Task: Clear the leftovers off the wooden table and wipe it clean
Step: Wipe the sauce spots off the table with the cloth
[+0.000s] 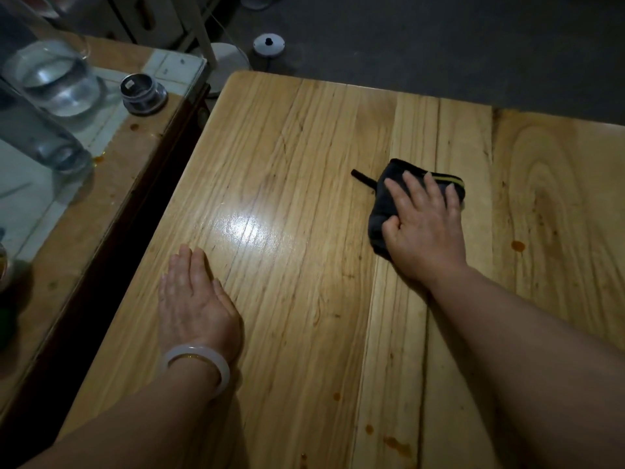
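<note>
A light wooden table (287, 157) fills most of the view. My right hand (422, 228) presses down on a dark folded cloth (385, 198) with a yellow stripe, right of the table's middle; the thumb pinches the cloth's near edge. My left hand (192, 299) lies flat on the wood near the left edge, fingers together, holding nothing, with a pale bangle on the wrist. Orange-brown drips mark the wood: one stain (517, 246) at the right, more stains (395, 443) near the front edge.
A second, glass-topped table (101, 184) stands close on the left, with a dark gap between. On it are a clear glass jar (57, 79), a small metal-lidded container (143, 93) and a bottle (50, 143). Grey floor with a round white object (269, 45) lies beyond.
</note>
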The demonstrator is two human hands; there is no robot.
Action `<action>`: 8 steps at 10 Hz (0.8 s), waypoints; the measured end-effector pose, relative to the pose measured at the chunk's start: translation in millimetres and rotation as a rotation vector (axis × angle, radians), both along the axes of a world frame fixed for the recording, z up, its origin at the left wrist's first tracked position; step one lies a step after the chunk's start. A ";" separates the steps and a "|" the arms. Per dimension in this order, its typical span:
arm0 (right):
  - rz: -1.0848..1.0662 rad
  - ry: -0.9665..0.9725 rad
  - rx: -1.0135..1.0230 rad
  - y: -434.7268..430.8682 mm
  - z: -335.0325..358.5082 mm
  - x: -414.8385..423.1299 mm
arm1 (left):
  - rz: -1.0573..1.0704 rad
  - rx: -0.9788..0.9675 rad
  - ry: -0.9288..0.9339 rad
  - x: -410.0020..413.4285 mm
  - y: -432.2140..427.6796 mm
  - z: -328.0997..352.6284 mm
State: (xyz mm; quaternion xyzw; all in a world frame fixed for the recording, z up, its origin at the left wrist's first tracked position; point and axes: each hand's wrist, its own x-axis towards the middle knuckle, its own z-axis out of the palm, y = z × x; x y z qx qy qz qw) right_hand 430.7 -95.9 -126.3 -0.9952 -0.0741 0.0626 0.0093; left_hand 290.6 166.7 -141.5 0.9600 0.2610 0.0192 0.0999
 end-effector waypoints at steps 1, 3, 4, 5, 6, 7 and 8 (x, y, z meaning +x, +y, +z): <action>-0.033 -0.011 -0.009 -1.3 -2.3 12.8 | 0.000 0.006 -0.003 1.0 0.7 -0.4; -0.100 -0.013 0.018 4.3 -4.0 -2.1 | 0.007 0.002 0.003 -1.6 1.0 0.4; -0.127 0.007 0.027 7.1 -1.4 -30.4 | 0.002 0.005 0.012 -1.4 2.3 0.7; -0.116 0.034 0.036 6.2 2.8 -64.1 | 0.001 0.006 0.033 -2.6 2.1 2.6; -0.077 0.044 0.046 2.4 5.0 -95.1 | 0.001 0.005 0.037 -2.6 1.6 4.0; -0.024 0.047 0.076 -2.0 4.9 -124.0 | -0.004 0.000 0.033 -1.7 1.1 3.7; 0.034 0.043 0.072 -8.7 4.2 -143.5 | -0.001 -0.001 0.037 -3.5 0.3 3.9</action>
